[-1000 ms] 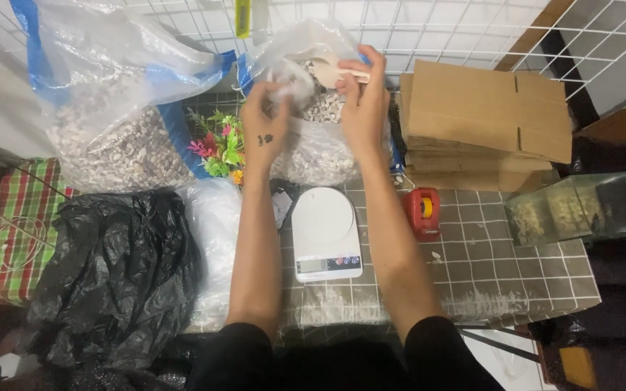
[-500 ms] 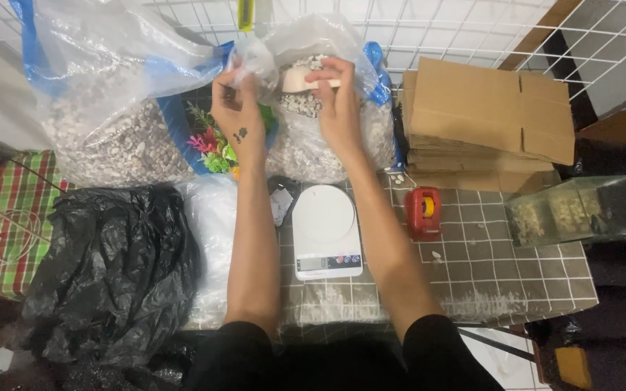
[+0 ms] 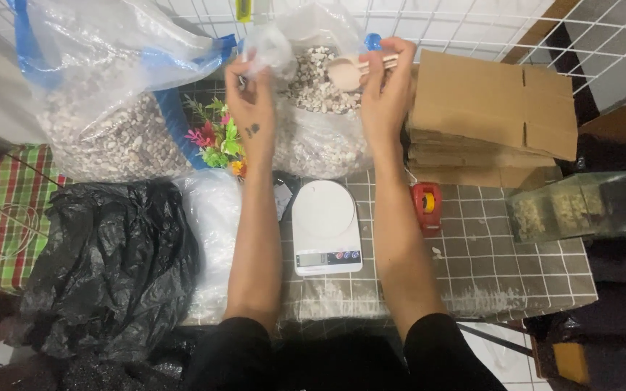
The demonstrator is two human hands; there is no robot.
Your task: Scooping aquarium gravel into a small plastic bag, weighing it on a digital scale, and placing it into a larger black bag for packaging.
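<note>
Left hand pinching small clear bag, right hand gripping wooden scoop at twelve o'clock, scoop handle hidden by fingers, open gravel bag beneath

Your left hand and right hand are bare, without gloves, rings or a watch. Your forearms are uncovered up to the elbows, where dark, black-looking sleeves begin, on the near side of the white kitchen scale. A small dark tattoo marks your left wrist.

A grey tiled table bears a white scale (centre), bags, cardboard.
</note>
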